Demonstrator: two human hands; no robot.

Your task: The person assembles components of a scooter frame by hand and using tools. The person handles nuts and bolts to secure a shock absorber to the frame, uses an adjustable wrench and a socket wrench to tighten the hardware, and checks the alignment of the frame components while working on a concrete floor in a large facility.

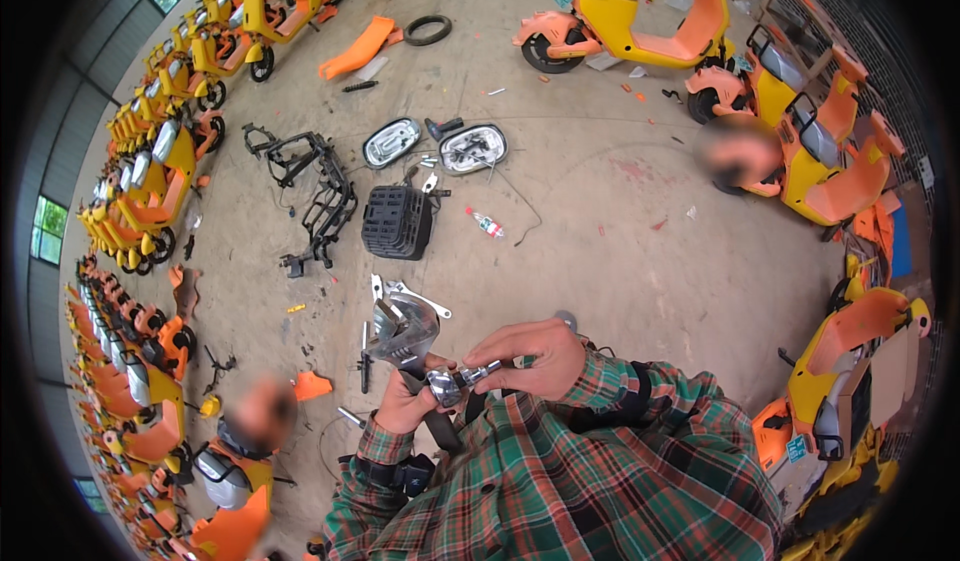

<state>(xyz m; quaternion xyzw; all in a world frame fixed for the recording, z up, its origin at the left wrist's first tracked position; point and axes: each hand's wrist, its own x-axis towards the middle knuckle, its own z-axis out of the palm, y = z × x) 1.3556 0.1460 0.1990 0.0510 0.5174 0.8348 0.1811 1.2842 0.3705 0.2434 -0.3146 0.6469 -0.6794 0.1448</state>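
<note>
My left hand (402, 404) is closed around a shiny metal tool (447, 386) with a rounded chrome head and a dark lower part, held low in front of my chest. From the head a narrow metal shaft (487, 370), like a socket, points right. My right hand (540, 356) is closed, its fingers pinching the shaft near its end. Just beyond my left hand lies a clear, curved plastic piece (405, 326) on the floor. Silvery flat metal pieces (428, 299) like wrenches rest against its far side.
A black slatted crate (396, 223), a black scooter frame (325, 196), two oval trays (392, 143) of parts, a cordless driver (443, 128) and a bottle (485, 223) lie ahead. Yellow-orange scooters (640, 26) line both sides. Two people (262, 416) (740, 154) are nearby.
</note>
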